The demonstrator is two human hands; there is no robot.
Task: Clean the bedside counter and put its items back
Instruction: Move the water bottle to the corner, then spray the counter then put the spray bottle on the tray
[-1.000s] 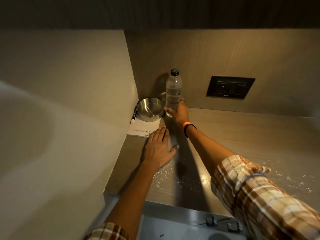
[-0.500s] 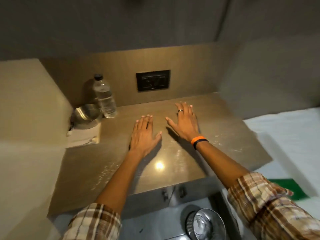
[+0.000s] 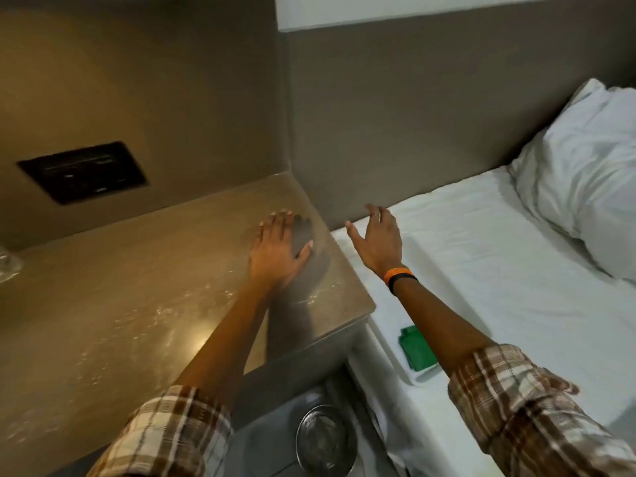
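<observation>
your left hand (image 3: pixel 277 251) lies flat, empty, on the wet brown counter (image 3: pixel 144 287); right hand (image 3: pixel 378 244) open over the bed; wiping comes next, i judge: grab the folded green cloth (image 3: pixel 417 343) at five o'clock

White bed (image 3: pixel 481 270), pillow (image 3: pixel 585 180) at right; green cloth (image 3: pixel 417 347) on bed edge; black socket panel (image 3: pixel 82 172) on wall.

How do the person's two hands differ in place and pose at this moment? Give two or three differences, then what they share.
The left hand lies flat on the counter; the right hand is off the counter, over the bed. The right hand's wrist has an orange band; the left hand's is bare. Both are open, empty, with checked sleeves.
</observation>
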